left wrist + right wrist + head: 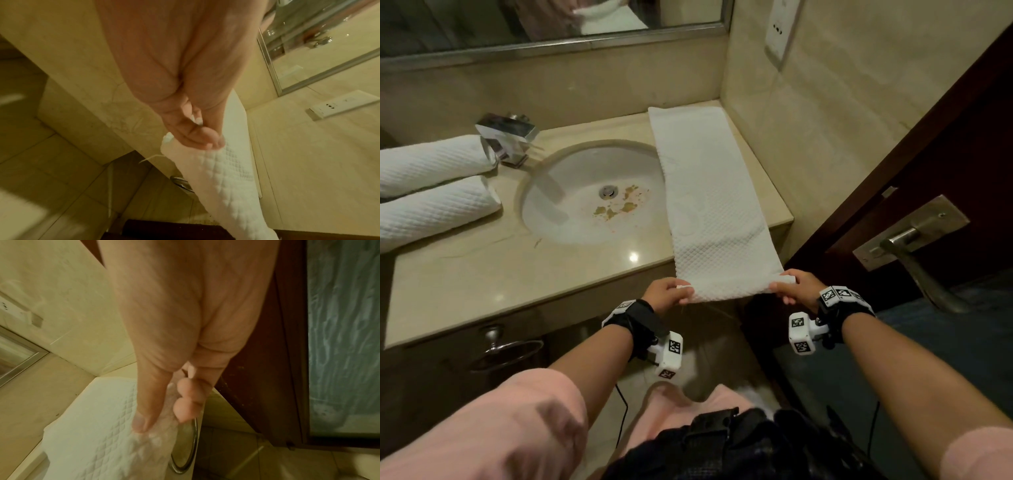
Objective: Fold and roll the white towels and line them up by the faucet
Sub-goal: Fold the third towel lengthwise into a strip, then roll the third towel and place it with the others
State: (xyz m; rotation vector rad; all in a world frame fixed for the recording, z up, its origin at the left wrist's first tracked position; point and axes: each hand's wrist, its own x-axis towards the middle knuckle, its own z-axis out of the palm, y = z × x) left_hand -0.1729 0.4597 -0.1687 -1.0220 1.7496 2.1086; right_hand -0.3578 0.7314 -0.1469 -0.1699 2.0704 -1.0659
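Both hands have a pinching grip on the near end of the long towel [709, 192]: left hand [666, 291] at one corner, right hand [794, 286] at the other, thumbs on top and fingers curled underneath, holding the edge taut just off the front of the desk [524, 270]. The left wrist view shows that corner squeezed between thumb and fingers [205, 141], and the right wrist view shows the same on its side, thumb pressed down onto the cloth. Holding both corners level looks like the way to keep the edge straight so the first turn of the roll starts even. Beyond the hands, the towel lies folded into a narrow strip, running flat along the desk to the back wall, just right of the sink [592, 192]. Over on the far side, two rolled towels [438, 185] already lie side by side, the nearer roll touching its neighbour, right beside the faucet [508, 137]. So this one seems to be the third, folded and ready for rolling.
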